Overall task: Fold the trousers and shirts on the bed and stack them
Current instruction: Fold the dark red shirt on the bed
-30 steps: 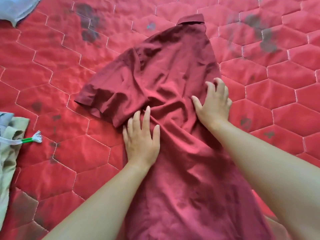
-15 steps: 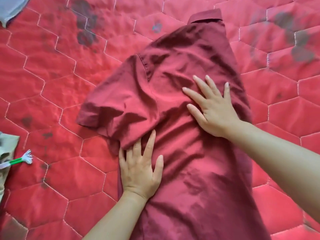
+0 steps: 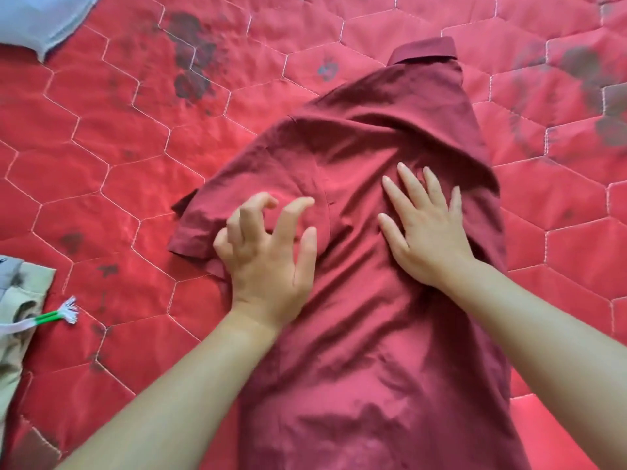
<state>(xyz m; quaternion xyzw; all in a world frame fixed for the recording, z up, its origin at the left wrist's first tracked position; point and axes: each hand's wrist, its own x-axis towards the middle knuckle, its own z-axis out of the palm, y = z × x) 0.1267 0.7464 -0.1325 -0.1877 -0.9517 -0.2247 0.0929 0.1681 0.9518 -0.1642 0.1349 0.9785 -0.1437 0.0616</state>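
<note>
On the shirt (image 3: 373,334): L hand (image 3: 268,256) clawed; R hand (image 3: 424,232) flat.

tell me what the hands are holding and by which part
Right hand only presses flat on the maroon shirt. Left hand claws over its sleeve; a grip cannot be told.
</note>
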